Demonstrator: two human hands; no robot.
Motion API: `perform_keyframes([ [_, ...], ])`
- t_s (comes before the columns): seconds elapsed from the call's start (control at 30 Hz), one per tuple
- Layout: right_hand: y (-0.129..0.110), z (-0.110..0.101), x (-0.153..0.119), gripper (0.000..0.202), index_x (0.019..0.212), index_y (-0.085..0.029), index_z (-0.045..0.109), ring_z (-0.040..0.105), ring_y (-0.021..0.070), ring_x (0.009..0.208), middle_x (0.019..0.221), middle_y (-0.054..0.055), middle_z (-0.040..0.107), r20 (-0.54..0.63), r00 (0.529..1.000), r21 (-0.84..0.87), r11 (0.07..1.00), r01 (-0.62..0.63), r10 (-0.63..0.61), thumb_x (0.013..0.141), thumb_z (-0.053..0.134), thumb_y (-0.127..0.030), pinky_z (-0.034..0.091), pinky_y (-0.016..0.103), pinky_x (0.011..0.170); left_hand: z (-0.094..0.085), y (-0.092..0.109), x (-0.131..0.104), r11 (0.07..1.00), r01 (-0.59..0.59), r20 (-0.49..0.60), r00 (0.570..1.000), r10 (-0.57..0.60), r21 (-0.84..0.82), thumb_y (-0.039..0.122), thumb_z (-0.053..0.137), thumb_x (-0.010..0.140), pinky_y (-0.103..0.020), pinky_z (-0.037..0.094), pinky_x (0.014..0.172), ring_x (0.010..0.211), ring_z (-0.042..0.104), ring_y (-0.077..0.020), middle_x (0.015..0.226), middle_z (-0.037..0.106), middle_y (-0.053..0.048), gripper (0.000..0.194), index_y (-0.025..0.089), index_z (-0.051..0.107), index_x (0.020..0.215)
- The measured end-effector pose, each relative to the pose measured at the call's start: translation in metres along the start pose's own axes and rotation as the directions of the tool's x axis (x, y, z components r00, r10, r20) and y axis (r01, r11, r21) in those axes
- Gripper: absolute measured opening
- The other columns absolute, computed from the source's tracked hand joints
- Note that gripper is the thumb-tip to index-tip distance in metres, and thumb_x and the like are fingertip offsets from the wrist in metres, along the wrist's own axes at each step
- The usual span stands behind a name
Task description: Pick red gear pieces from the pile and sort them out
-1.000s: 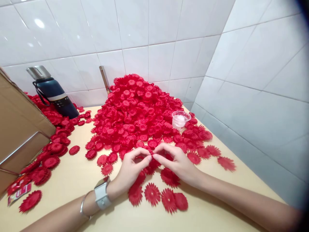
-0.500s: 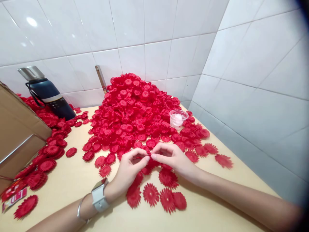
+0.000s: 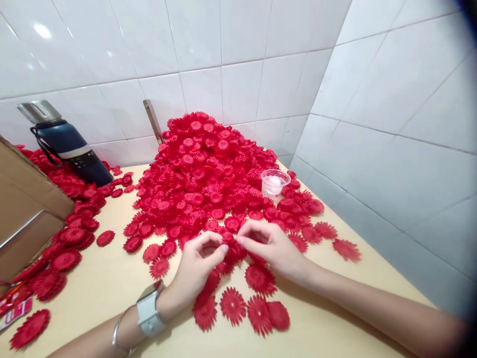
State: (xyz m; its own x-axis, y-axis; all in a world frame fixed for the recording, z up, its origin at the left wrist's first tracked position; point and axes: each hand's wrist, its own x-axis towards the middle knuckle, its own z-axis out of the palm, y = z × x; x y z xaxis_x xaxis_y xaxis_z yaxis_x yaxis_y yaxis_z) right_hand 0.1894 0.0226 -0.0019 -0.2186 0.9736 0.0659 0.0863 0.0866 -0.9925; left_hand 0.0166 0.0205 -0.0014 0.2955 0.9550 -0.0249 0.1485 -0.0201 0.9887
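Observation:
My left hand (image 3: 201, 261), with a watch and a bangle on its wrist, is pinched at the front edge of a big heap of red paper-like flowers (image 3: 208, 169). Just to its right, my right hand (image 3: 272, 246) is also in a pinch. Red petals show between the two sets of fingertips, but whatever each pinch holds blends into the red flowers behind and cannot be made out. Several loose flowers lie nearer to me, among them one with a pale centre (image 3: 233, 306).
A clear plastic cup (image 3: 275, 184) with something white inside sits at the heap's right. On the left are a dark blue bottle (image 3: 76, 149), a cardboard box (image 3: 30, 199), more red flowers and a small packet (image 3: 17, 312). Tiled walls (image 3: 238, 89) border the table (image 3: 149, 348).
My hands have moved slightly apart, and more red petals show between the fingertips. The view has shifted a little, with the bottle and box now further left.

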Motion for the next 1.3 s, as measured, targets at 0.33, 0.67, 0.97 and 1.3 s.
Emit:
perform_keyframes([
  [0.33, 0.006, -0.011, 0.009, 0.014, 0.069, -0.017, 0.057, 0.051, 0.0140, 0.064, 0.068, 0.001, 0.057, -0.256, 0.966, -0.049, 0.999, 0.011, -0.023, 0.076, 0.056, -0.029, 0.041, 0.027, 0.059, -0.001, -0.003, 0.001, 0.999, -0.004, -0.050, 0.999, 0.002, -0.039, 0.028, 0.059, 0.076, -0.021, 0.043, 0.063, 0.068, 0.052, -0.0114, 0.073, 0.057, 0.001, 0.012, 0.016, 0.057, 0.074],
  [0.67, 0.009, -0.015, 0.013, 0.016, 0.071, -0.018, 0.056, 0.042, 0.0098, 0.056, 0.064, -0.003, 0.047, -0.233, 0.964, 0.290, 0.955, -0.057, 0.129, 0.073, 0.061, -0.033, 0.034, 0.022, 0.051, 0.000, -0.002, -0.001, 0.999, -0.032, -0.124, 0.992, 0.028, -0.027, 0.029, 0.060, 0.076, -0.022, 0.045, 0.066, 0.075, 0.057, -0.0135, 0.078, 0.061, 0.001, 0.011, 0.018, 0.061, 0.079],
  [0.97, 0.004, -0.010, 0.005, 0.010, 0.071, -0.019, 0.051, 0.047, 0.0096, 0.056, 0.061, -0.004, 0.053, -0.074, 0.983, 0.418, 0.900, -0.122, 0.168, 0.074, 0.059, -0.025, 0.036, 0.022, 0.055, 0.001, -0.002, 0.000, 0.998, -0.008, -0.135, 0.991, 0.000, -0.058, 0.028, 0.062, 0.074, -0.019, 0.044, 0.066, 0.074, 0.058, -0.0117, 0.077, 0.064, 0.002, 0.010, 0.018, 0.062, 0.076],
  [1.3, -0.003, 0.004, -0.004, 0.009, 0.073, -0.019, 0.059, 0.052, 0.0141, 0.070, 0.076, 0.001, 0.058, -0.069, 0.985, -0.249, 0.959, 0.135, -0.156, 0.077, 0.059, -0.027, 0.041, 0.028, 0.064, 0.001, 0.001, -0.001, 0.998, -0.004, -0.008, 1.000, 0.003, -0.061, 0.025, 0.059, 0.078, -0.020, 0.045, 0.071, 0.080, 0.059, -0.0134, 0.085, 0.067, -0.001, 0.013, 0.019, 0.067, 0.086],
])
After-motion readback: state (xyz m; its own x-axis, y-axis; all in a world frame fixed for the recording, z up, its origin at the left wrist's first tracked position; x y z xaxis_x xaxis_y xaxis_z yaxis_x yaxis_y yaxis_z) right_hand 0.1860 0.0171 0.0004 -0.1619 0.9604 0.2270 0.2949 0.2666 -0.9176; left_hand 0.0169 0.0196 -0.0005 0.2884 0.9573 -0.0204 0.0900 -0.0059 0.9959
